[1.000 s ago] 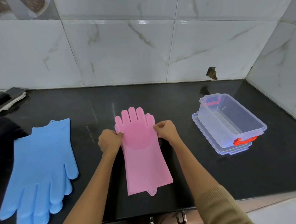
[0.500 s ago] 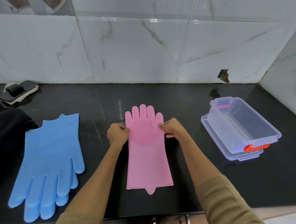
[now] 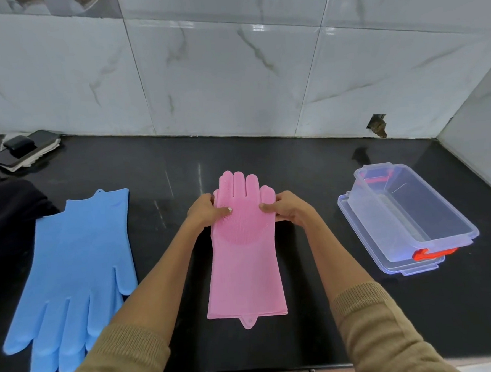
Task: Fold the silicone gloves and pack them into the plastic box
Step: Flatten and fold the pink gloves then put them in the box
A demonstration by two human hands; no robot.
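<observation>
Both hands, left hand (image 3: 204, 214) and right hand (image 3: 290, 210), are pinching the pink glove (image 3: 244, 260) on the worktop (image 3: 310, 176), their fingers curled; folding is likely beginning toward six o'clock, with the plastic box (image 3: 407, 219) waiting at three o'clock.

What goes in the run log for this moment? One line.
stage: fold starting | left hand and right hand: pinch pink glove edges | blue gloves: flat | plastic box: empty

One head view – close above the black counter (image 3: 318, 310) (looking forward and down) – facing the tiled wall (image 3: 231, 71).
</observation>
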